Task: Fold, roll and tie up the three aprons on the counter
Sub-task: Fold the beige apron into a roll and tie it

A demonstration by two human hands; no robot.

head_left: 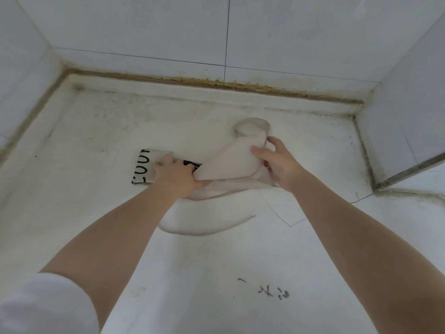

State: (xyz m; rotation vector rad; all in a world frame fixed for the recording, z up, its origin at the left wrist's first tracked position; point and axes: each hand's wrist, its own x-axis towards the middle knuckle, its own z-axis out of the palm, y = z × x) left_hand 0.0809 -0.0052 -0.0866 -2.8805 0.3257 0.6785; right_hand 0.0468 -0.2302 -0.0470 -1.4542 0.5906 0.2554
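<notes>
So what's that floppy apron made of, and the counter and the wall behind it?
The apron looks like soft, matte, pale beige woven cloth, maybe cotton: it bends and rolls in the hands, with black printed letters. The counter seems hard stone or a cast white slab: dull, scuffed, with a thin crack. The wall looks like glazed ceramic tile: smooth, faintly shiny, with thin joint lines.
</notes>
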